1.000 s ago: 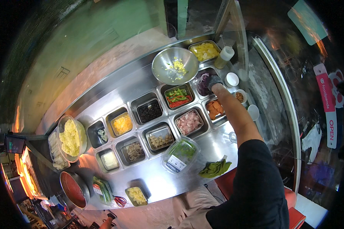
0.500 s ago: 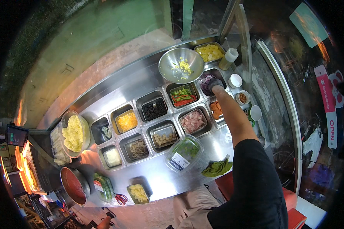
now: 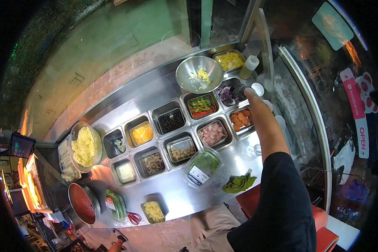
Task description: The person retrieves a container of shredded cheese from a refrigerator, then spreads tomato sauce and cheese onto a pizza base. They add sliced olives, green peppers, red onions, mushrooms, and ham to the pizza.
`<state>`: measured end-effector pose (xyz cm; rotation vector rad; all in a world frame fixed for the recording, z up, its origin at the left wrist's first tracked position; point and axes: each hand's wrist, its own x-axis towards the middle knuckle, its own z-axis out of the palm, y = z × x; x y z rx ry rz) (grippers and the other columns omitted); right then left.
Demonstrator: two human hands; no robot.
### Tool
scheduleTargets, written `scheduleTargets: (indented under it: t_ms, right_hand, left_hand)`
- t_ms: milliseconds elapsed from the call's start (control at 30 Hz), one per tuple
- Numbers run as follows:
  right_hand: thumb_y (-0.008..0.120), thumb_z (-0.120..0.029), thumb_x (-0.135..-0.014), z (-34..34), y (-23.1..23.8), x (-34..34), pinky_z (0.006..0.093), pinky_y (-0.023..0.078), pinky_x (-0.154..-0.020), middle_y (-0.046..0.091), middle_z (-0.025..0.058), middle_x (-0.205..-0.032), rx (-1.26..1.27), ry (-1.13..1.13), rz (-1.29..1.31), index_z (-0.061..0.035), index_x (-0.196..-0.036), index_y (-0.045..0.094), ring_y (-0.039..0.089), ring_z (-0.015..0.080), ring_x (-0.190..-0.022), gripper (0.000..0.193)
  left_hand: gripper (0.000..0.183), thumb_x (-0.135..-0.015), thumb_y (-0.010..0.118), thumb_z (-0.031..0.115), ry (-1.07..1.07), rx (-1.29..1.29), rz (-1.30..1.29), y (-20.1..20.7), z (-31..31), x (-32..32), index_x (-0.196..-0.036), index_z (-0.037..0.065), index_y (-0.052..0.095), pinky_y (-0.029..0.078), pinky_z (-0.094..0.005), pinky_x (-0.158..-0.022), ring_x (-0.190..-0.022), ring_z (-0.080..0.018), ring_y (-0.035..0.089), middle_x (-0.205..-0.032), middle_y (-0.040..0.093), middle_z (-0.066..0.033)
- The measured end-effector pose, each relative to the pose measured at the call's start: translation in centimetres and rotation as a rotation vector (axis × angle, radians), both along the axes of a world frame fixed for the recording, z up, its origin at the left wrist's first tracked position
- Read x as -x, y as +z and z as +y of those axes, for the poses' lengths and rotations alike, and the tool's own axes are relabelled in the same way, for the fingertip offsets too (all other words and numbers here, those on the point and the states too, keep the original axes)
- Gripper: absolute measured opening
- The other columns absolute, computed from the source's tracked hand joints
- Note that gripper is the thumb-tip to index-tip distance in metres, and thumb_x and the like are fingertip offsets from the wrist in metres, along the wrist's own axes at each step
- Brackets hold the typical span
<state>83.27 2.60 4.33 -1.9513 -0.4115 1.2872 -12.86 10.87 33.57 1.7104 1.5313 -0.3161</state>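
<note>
My right hand (image 3: 244,90) reaches to the right edge of a steel pan of sliced purple onion (image 3: 227,95). It looks dark, and its fingers are too shadowed to make out. My forearm passes right of a pan of orange-brown slices (image 3: 240,120). Small white cups (image 3: 257,89) stand just beyond the hand, some partly hidden by the arm. A squeeze bottle (image 3: 250,66) with yellowish contents stands behind, beside a pan of yellow chunks (image 3: 229,61). Left of the onion is a wide steel bowl (image 3: 199,74) with yellow bits inside. My left hand is out of view.
Topping pans hold sliced peppers (image 3: 201,106), black olives (image 3: 171,121), shredded cheese (image 3: 142,133) and diced pink meat (image 3: 211,133). Nearer lie a clear tub of greens (image 3: 203,166), leaves (image 3: 239,183), and red-handled scissors (image 3: 134,218). A pot of red sauce (image 3: 84,203) stands left.
My right hand has shifted rightward from over the onion to its pan's edge. More of the onion and the orange-brown slices shows. The whole view has shifted slightly.
</note>
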Motion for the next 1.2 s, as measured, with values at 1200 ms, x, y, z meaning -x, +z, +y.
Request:
scheduleTargets:
  t_ms: [1200]
  right_hand:
    - [0.043, -0.018, -0.105, -22.1, 33.2, 125.6, 0.0402, 0.049, -0.109, 0.052, 0.0228, -0.147, -0.338, 1.427, 1.055, 0.0099, -0.147, 0.042, 0.058, 0.0288, -0.129, 0.051]
  left_hand:
    - [0.023, -0.084, 0.079, 0.018, 0.712, -1.351, -0.196, 6.2, -43.0, 40.5, -0.104, 0.010, 0.074, 0.054, -0.0407, -0.077, -0.088, -0.0300, 0.068, -0.100, 0.072, -0.0088]
